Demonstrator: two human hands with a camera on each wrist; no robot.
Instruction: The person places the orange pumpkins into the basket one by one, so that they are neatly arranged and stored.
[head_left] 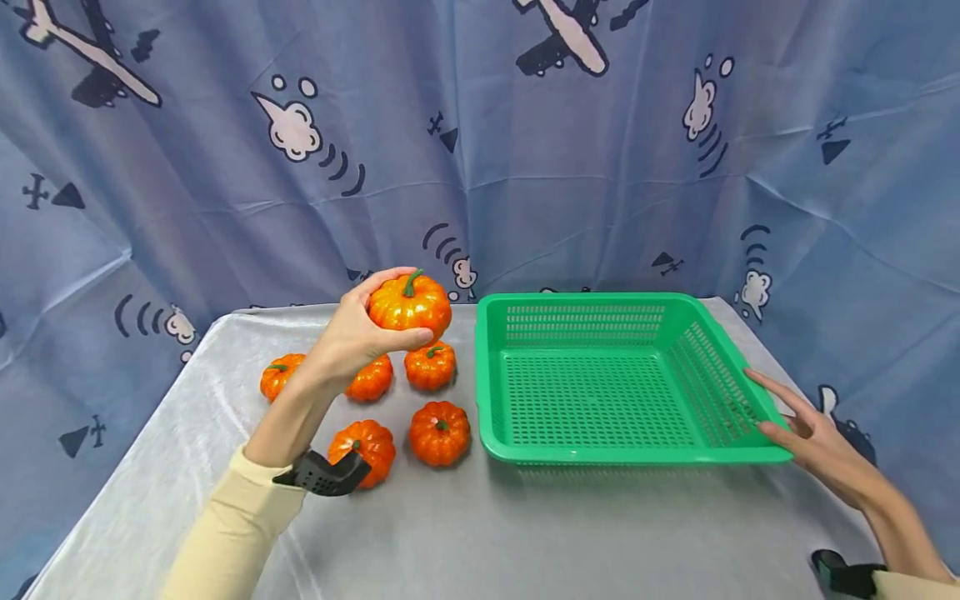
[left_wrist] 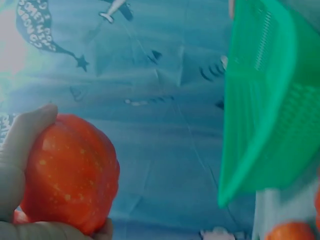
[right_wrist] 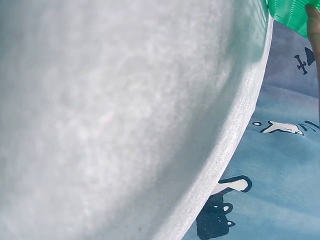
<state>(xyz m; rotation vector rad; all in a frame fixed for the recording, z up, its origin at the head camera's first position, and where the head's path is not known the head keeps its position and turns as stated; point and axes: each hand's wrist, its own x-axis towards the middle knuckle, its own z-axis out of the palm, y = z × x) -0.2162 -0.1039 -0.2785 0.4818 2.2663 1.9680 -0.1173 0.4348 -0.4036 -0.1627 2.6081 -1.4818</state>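
Note:
My left hand (head_left: 365,329) grips a small orange pumpkin (head_left: 411,307) with a green stem, raised above the table to the left of the basket. In the left wrist view the pumpkin (left_wrist: 72,172) sits between thumb and fingers. On the far right, my right hand (head_left: 817,437) holds the right rim of an empty green plastic basket (head_left: 585,455), thumb and forefinger on the edge. Only a finger (right_wrist: 313,30) of that hand shows in the right wrist view, against the green basket (right_wrist: 287,12); the other fingers are hidden.
Several more orange pumpkins lie left of the basket, among them a front one (head_left: 440,433) and a back one (head_left: 430,367). A pale cloth covers the table (head_left: 525,542). Behind it hangs a blue patterned curtain (head_left: 525,208).

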